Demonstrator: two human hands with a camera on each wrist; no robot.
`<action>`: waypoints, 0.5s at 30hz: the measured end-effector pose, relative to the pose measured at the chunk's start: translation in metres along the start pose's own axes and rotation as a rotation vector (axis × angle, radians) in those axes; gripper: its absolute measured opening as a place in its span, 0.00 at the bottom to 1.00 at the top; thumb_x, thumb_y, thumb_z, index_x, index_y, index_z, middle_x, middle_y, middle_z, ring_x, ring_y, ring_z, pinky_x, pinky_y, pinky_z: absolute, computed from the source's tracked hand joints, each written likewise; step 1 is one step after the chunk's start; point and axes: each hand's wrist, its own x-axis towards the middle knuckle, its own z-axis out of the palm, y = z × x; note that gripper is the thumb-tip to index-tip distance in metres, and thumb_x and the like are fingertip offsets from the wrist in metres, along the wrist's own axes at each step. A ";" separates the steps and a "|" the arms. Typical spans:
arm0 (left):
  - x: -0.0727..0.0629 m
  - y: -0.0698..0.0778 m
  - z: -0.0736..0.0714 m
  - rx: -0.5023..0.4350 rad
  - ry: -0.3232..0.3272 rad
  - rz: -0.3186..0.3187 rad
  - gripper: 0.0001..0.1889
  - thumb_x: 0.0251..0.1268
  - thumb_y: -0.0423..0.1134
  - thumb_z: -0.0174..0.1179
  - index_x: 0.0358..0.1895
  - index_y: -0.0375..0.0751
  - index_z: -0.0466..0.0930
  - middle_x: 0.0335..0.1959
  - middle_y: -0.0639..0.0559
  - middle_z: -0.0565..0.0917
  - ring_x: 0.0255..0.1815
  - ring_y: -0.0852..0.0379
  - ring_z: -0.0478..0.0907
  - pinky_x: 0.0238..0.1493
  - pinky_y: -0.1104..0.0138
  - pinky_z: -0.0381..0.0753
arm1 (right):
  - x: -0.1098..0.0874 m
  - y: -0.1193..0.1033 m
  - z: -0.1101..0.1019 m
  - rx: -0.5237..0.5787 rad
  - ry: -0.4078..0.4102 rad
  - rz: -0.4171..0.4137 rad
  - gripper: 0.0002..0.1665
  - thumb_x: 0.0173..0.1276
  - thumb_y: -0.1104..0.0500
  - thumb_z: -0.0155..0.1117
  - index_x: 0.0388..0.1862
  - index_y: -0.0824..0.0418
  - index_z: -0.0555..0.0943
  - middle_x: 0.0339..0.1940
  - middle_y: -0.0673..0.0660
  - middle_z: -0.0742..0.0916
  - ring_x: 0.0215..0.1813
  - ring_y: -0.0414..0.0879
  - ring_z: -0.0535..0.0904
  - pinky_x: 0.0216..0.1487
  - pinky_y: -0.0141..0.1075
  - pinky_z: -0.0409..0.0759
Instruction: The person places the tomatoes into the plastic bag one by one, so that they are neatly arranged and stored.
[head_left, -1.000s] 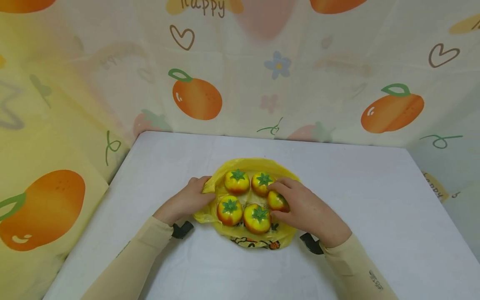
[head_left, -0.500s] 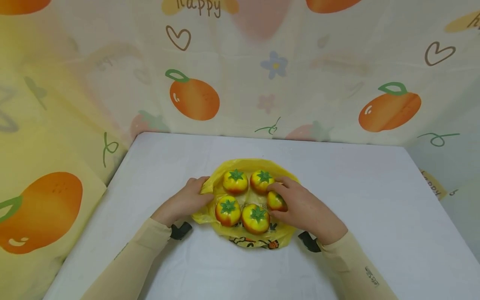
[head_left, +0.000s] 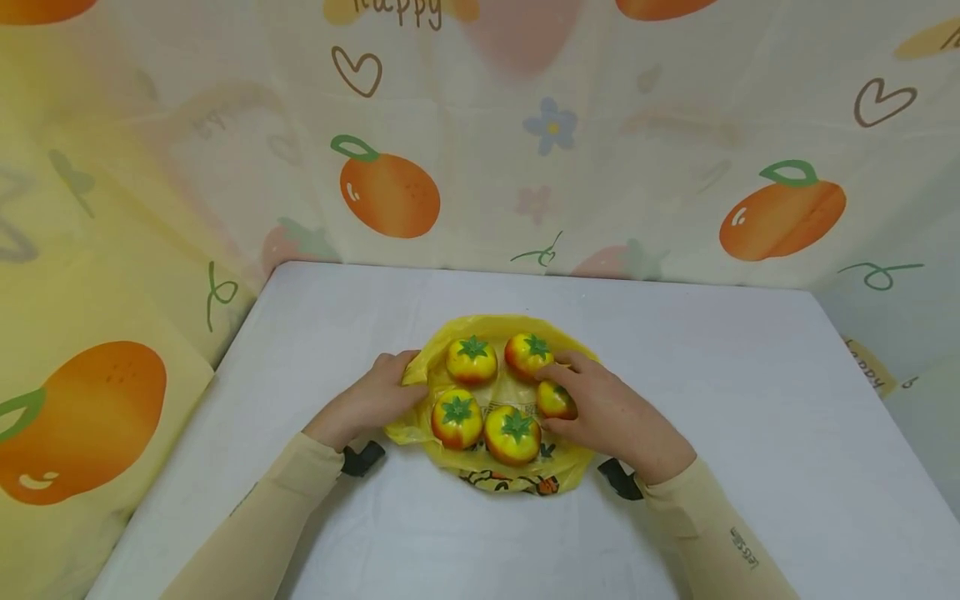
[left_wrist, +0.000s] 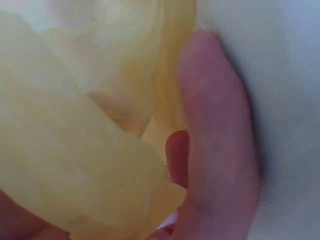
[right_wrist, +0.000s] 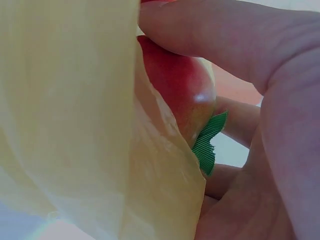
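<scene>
A yellow plastic bag (head_left: 468,327) lies spread on the table with its mouth facing up. Several yellow-and-red persimmons (head_left: 471,367) with green leaf tops sit in it, in a loose ring. My left hand (head_left: 371,402) pinches the bag's left rim; in the left wrist view a finger (left_wrist: 215,130) lies along the thin folded plastic. At the right side, my right hand (head_left: 611,417) holds one persimmon (head_left: 555,402), partly hidden by the fingers. The right wrist view has that persimmon (right_wrist: 175,90) between thumb and fingers, with bag plastic (right_wrist: 70,100) covering part of it.
The table (head_left: 360,317) has a white cover. A fruit-print cloth (head_left: 480,167) stands behind it and along both sides. Dark wrist mounts (head_left: 363,458) sit under both wrists, just above the table.
The back right persimmon has shifted and tilted slightly beside my right fingertips. Both hands keep nearly the same places; the head view has moved a little.
</scene>
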 end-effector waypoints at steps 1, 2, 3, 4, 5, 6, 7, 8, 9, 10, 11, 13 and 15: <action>0.000 0.000 0.000 -0.002 0.001 -0.001 0.38 0.76 0.47 0.56 0.85 0.42 0.59 0.65 0.37 0.68 0.57 0.44 0.70 0.56 0.56 0.76 | 0.000 0.000 0.000 0.002 -0.002 0.001 0.34 0.68 0.48 0.79 0.71 0.52 0.80 0.68 0.56 0.79 0.60 0.50 0.80 0.66 0.50 0.83; 0.000 0.000 -0.001 -0.004 0.000 -0.001 0.37 0.76 0.47 0.56 0.85 0.42 0.59 0.65 0.37 0.68 0.57 0.44 0.70 0.56 0.56 0.75 | 0.000 0.000 0.000 0.005 -0.003 0.000 0.34 0.68 0.49 0.79 0.71 0.52 0.81 0.66 0.55 0.80 0.59 0.49 0.80 0.64 0.49 0.83; -0.001 0.000 -0.001 -0.005 -0.001 0.000 0.37 0.76 0.47 0.56 0.85 0.42 0.60 0.64 0.37 0.68 0.57 0.44 0.71 0.56 0.56 0.75 | 0.000 0.001 0.000 0.006 -0.004 0.000 0.33 0.68 0.49 0.79 0.70 0.52 0.81 0.64 0.55 0.80 0.58 0.49 0.80 0.63 0.49 0.83; -0.001 0.000 -0.001 -0.007 -0.002 0.001 0.37 0.76 0.46 0.56 0.85 0.42 0.60 0.64 0.37 0.68 0.57 0.44 0.71 0.56 0.56 0.75 | 0.000 0.001 0.001 0.006 -0.007 -0.001 0.32 0.69 0.49 0.79 0.70 0.52 0.81 0.63 0.55 0.80 0.57 0.49 0.80 0.63 0.48 0.83; -0.001 0.001 -0.001 -0.008 -0.003 0.003 0.37 0.77 0.46 0.56 0.85 0.42 0.60 0.64 0.37 0.68 0.57 0.44 0.70 0.56 0.56 0.75 | 0.000 0.001 0.001 0.007 -0.008 -0.002 0.32 0.69 0.49 0.79 0.69 0.52 0.81 0.63 0.55 0.81 0.56 0.48 0.80 0.62 0.48 0.83; -0.001 0.001 -0.001 -0.007 -0.002 0.005 0.37 0.77 0.46 0.56 0.85 0.42 0.60 0.64 0.37 0.68 0.57 0.44 0.70 0.56 0.56 0.75 | 0.001 0.001 0.001 0.009 -0.009 -0.004 0.32 0.69 0.50 0.80 0.69 0.52 0.81 0.62 0.55 0.81 0.56 0.48 0.80 0.62 0.48 0.84; -0.001 0.001 -0.002 -0.006 -0.001 0.007 0.37 0.76 0.46 0.56 0.85 0.42 0.60 0.64 0.37 0.68 0.57 0.44 0.70 0.56 0.56 0.75 | 0.001 0.001 0.001 0.009 -0.010 -0.004 0.32 0.69 0.50 0.80 0.69 0.52 0.81 0.62 0.55 0.81 0.55 0.48 0.80 0.61 0.47 0.84; -0.001 0.001 -0.002 -0.006 0.000 0.008 0.37 0.76 0.46 0.56 0.85 0.42 0.60 0.64 0.38 0.68 0.57 0.44 0.70 0.56 0.56 0.75 | 0.001 0.001 0.001 0.011 -0.010 -0.005 0.32 0.69 0.50 0.80 0.69 0.52 0.81 0.61 0.55 0.81 0.55 0.48 0.80 0.61 0.47 0.84; -0.001 0.001 -0.002 -0.007 0.001 0.009 0.37 0.76 0.46 0.56 0.85 0.42 0.60 0.64 0.38 0.68 0.57 0.44 0.70 0.56 0.56 0.75 | 0.001 0.001 0.001 0.013 -0.010 -0.006 0.32 0.69 0.50 0.80 0.69 0.52 0.81 0.61 0.55 0.81 0.55 0.48 0.80 0.61 0.47 0.84; -0.001 0.001 -0.002 -0.007 0.001 0.010 0.37 0.76 0.46 0.56 0.85 0.42 0.60 0.64 0.37 0.68 0.57 0.44 0.70 0.56 0.56 0.75 | 0.001 0.001 0.002 0.014 -0.010 -0.007 0.32 0.69 0.50 0.80 0.69 0.52 0.81 0.61 0.55 0.81 0.55 0.48 0.80 0.61 0.47 0.84; -0.001 0.001 -0.002 -0.007 0.002 0.009 0.37 0.76 0.46 0.56 0.85 0.42 0.60 0.64 0.37 0.68 0.57 0.44 0.70 0.56 0.56 0.75 | 0.001 0.001 0.002 0.017 -0.011 -0.006 0.32 0.69 0.51 0.80 0.69 0.52 0.81 0.61 0.55 0.81 0.55 0.48 0.80 0.61 0.47 0.84; -0.001 0.001 -0.002 -0.006 0.001 0.009 0.37 0.76 0.46 0.56 0.85 0.42 0.60 0.64 0.38 0.68 0.57 0.44 0.70 0.57 0.56 0.75 | 0.001 0.002 0.004 0.019 -0.011 -0.005 0.32 0.68 0.51 0.80 0.69 0.52 0.81 0.61 0.55 0.81 0.55 0.48 0.80 0.61 0.48 0.84; -0.001 0.001 -0.001 -0.004 0.001 0.008 0.37 0.77 0.46 0.56 0.85 0.42 0.60 0.65 0.38 0.68 0.58 0.44 0.70 0.57 0.55 0.75 | 0.002 0.002 0.005 0.020 -0.015 -0.002 0.32 0.68 0.51 0.80 0.69 0.52 0.81 0.61 0.54 0.81 0.55 0.48 0.80 0.62 0.48 0.84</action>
